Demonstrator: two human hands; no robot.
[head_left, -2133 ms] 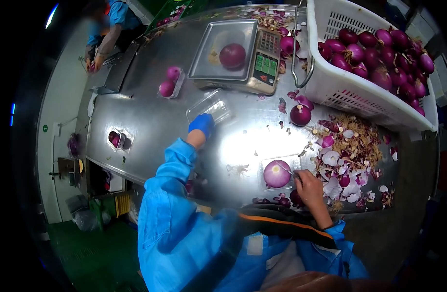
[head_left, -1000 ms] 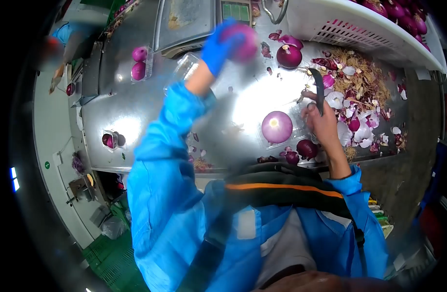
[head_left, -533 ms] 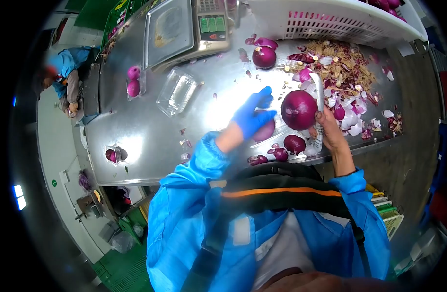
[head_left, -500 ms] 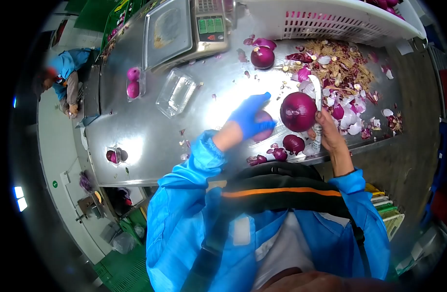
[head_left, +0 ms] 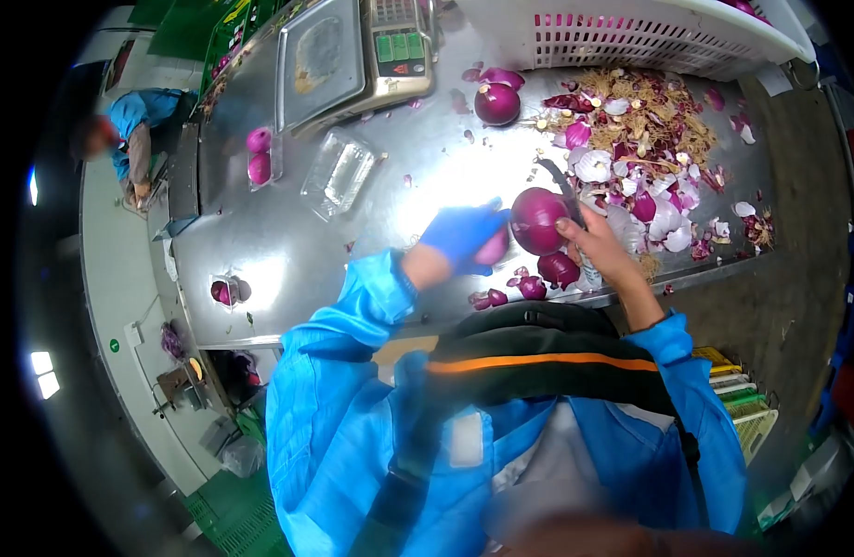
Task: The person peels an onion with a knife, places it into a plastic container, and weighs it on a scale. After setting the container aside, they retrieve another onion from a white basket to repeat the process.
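My left hand (head_left: 462, 234), in a blue glove, is curled around a smaller pale purple onion (head_left: 494, 249). In my bare right hand (head_left: 601, 243) is a knife (head_left: 559, 178) with a curved blade that looks dark here. The same hand also grips a large shiny red onion (head_left: 538, 221), its thumb against the onion's side. Both onions are close together above the steel table. Just below them lie a dark red onion (head_left: 559, 269) and a smaller one (head_left: 533, 288). Farther off, another red onion (head_left: 497, 104) rests beside loose skins.
A pile of roots and skins (head_left: 645, 158) covers the table's right part. Behind it stands a white slotted crate (head_left: 622, 45). A scale (head_left: 399, 56), a clear plastic tray (head_left: 338, 174) and packed onions (head_left: 260, 156) are to the left. Another person (head_left: 134, 130) works at far left.
The large onion has moved left and slightly down with my right hand, nearer my left hand. The knife blade has turned to lean left. My left hand has shifted slightly left with its onion.
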